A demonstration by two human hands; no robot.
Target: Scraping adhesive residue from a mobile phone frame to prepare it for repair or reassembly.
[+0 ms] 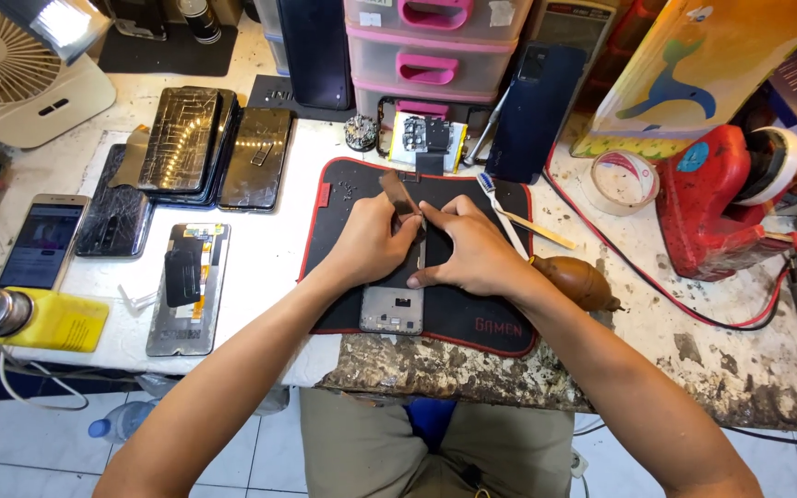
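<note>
Your left hand [373,242] and right hand [474,251] meet at the middle of the frame over the black mat [472,318]. Both sets of fingers pinch a thin brown strip [401,195], partly lifted from the opened phone [392,309] lying on the mat. The strip's lower end is not yet free; a toothbrush [500,214] lies just right.

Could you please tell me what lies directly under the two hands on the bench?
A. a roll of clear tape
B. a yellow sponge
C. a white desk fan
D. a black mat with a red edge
D: both the left hand and the right hand work on an opened phone that rests on the black mat with a red edge.
</note>
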